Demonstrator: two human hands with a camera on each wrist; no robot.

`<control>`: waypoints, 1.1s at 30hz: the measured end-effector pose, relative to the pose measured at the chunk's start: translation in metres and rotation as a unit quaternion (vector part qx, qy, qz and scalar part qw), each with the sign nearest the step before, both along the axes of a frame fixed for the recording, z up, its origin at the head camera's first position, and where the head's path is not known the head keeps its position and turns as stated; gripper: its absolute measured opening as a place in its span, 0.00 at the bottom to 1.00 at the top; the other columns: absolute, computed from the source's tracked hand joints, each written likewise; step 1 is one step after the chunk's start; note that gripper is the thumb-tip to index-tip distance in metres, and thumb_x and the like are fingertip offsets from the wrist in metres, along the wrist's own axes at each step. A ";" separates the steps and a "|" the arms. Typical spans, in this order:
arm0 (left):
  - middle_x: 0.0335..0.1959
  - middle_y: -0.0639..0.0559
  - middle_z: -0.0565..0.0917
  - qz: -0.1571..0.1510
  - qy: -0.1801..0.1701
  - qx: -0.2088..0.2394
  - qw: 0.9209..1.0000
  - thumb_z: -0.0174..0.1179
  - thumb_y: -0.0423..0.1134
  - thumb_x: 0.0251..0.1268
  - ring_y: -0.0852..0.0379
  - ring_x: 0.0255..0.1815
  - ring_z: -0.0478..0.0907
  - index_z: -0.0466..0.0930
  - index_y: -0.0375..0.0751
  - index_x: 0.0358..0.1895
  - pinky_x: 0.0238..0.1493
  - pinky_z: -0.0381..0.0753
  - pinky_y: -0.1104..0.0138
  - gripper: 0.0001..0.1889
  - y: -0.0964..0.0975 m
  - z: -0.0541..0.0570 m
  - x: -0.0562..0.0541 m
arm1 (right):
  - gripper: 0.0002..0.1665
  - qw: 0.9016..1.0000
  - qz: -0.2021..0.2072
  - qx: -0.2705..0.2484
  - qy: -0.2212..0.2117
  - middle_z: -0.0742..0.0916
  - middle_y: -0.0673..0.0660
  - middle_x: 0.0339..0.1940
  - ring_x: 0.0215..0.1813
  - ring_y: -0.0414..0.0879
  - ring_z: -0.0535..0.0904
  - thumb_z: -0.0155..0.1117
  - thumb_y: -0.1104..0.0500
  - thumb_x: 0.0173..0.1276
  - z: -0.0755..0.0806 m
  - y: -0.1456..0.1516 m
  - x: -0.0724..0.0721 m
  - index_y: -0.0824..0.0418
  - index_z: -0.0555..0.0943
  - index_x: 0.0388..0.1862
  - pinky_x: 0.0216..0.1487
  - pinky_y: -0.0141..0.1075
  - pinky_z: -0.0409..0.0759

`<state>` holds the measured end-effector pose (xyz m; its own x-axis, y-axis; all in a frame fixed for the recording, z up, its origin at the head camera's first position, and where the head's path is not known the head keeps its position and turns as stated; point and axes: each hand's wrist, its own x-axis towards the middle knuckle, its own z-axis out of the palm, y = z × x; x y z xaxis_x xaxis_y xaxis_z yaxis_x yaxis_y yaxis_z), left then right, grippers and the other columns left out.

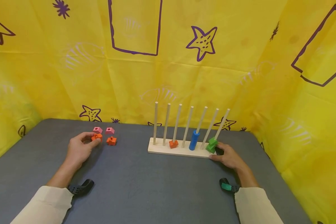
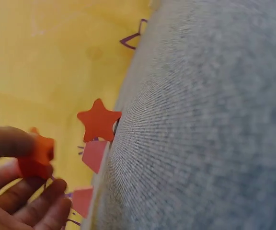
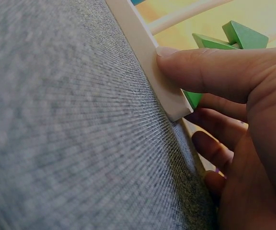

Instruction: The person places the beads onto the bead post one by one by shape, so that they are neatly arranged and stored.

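Between thumb and fingers, my left hand point(image 1: 79, 147) pinches an orange star-shaped block point(image 1: 96, 137); it also shows in the left wrist view. Just right of it, another orange star block point(image 1: 111, 141) stands on the table. A wooden peg board point(image 1: 168, 150) with a row of upright rods lies at centre right. My right hand point(image 1: 229, 156) grips its right end, thumb on the front edge and fingers behind. Green triangular blocks point(image 1: 212, 145) are stacked on the rightmost rod, partly covered by the thumb in the right wrist view.
On the board, blue round pieces point(image 1: 194, 140) and one orange star point(image 1: 173, 144) sit on other rods. Two pink blocks point(image 1: 97, 130) point(image 1: 110, 130) lie behind the loose stars. A yellow patterned cloth point(image 1: 179, 74) hangs along the back of the grey table point(image 1: 145, 186).
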<state>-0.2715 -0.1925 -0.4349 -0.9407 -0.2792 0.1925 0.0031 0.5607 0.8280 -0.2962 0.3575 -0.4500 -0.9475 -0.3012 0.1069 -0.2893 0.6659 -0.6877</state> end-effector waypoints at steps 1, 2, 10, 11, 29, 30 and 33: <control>0.48 0.36 0.80 -0.005 0.007 0.005 1.000 0.64 0.45 0.65 0.51 0.44 0.76 0.76 0.29 0.56 0.30 0.75 0.77 0.25 0.001 0.003 0.001 | 0.34 1.000 0.002 -0.001 0.001 0.74 0.68 0.65 0.67 0.65 0.63 0.72 0.56 0.60 -0.001 -0.001 0.000 0.66 0.74 0.64 0.65 0.64 0.52; 0.48 0.37 0.80 -0.011 0.014 0.016 1.000 0.65 0.46 0.64 0.55 0.43 0.77 0.76 0.29 0.56 0.32 0.75 0.78 0.25 0.003 0.006 0.001 | 0.35 1.000 0.002 -0.001 0.001 0.74 0.68 0.65 0.67 0.65 0.63 0.72 0.57 0.60 -0.001 -0.001 0.000 0.66 0.74 0.64 0.65 0.64 0.52; 0.42 0.54 0.82 -0.094 0.030 0.139 0.985 0.67 0.44 0.61 0.64 0.41 0.80 0.75 0.30 0.55 0.41 0.78 0.76 0.25 0.026 0.044 0.009 | 0.35 1.000 -0.006 0.003 -0.006 0.73 0.69 0.65 0.68 0.66 0.62 0.72 0.56 0.61 0.000 -0.002 0.000 0.67 0.73 0.65 0.65 0.65 0.51; 0.42 0.54 0.83 -0.104 0.034 0.142 0.984 0.68 0.44 0.61 0.64 0.42 0.81 0.76 0.30 0.55 0.42 0.78 0.76 0.25 0.029 0.049 0.010 | 0.35 1.000 -0.006 0.005 -0.007 0.73 0.69 0.65 0.68 0.66 0.62 0.72 0.56 0.61 0.000 -0.002 0.000 0.67 0.73 0.65 0.65 0.65 0.51; 0.46 0.46 0.83 -0.204 0.090 0.057 0.973 0.67 0.43 0.62 0.55 0.44 0.79 0.79 0.36 0.55 0.38 0.79 0.70 0.21 0.100 0.132 0.011 | 0.37 1.000 -0.005 0.004 -0.013 0.72 0.70 0.65 0.68 0.67 0.61 0.72 0.55 0.60 0.001 -0.002 -0.001 0.68 0.72 0.65 0.65 0.66 0.51; 0.46 0.46 0.83 -0.211 0.094 0.057 0.971 0.67 0.42 0.62 0.54 0.44 0.80 0.79 0.35 0.54 0.40 0.78 0.70 0.21 0.104 0.134 0.010 | 0.37 1.000 -0.005 0.004 -0.014 0.72 0.70 0.66 0.68 0.67 0.61 0.72 0.55 0.61 0.001 -0.002 -0.001 0.68 0.72 0.66 0.65 0.66 0.51; 0.45 0.46 0.83 -0.232 0.102 0.056 0.966 0.66 0.39 0.63 0.53 0.43 0.80 0.79 0.34 0.54 0.40 0.79 0.68 0.19 0.116 0.142 0.005 | 0.38 1.000 -0.008 0.006 -0.018 0.72 0.70 0.66 0.68 0.68 0.60 0.72 0.54 0.61 0.001 -0.002 -0.001 0.68 0.71 0.66 0.65 0.66 0.51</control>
